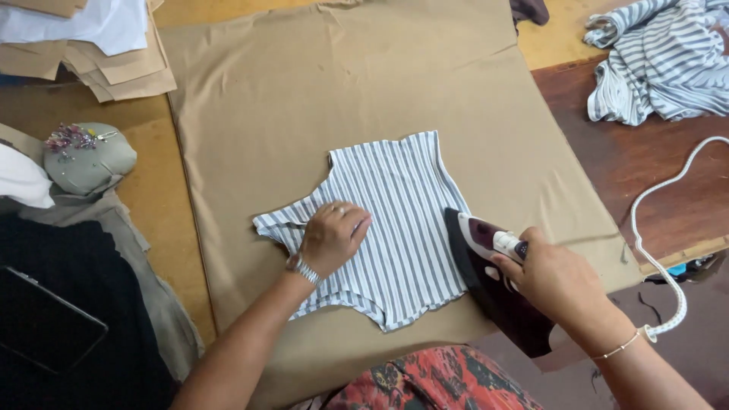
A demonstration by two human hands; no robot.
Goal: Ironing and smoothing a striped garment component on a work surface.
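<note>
A small piece of grey-and-white striped fabric (402, 220) lies flat on a tan pressing cloth (304, 99). My left hand (332, 237), wearing a wristwatch and a ring, presses palm-down on the left part of the striped piece, fingers together. My right hand (553, 277) grips the handle of a dark maroon and white clothes iron (493, 281). The iron sits at the right edge of the striped piece, its tip pointing toward the fabric. A thin bracelet circles my right wrist.
A white iron cord (659, 220) loops over the dark wooden table at right. More striped fabric (664, 64) is piled at the top right. A grey pincushion (85, 156) with pins and a stack of tan paper (106, 53) lie at left. A dark phone (42, 323) rests lower left.
</note>
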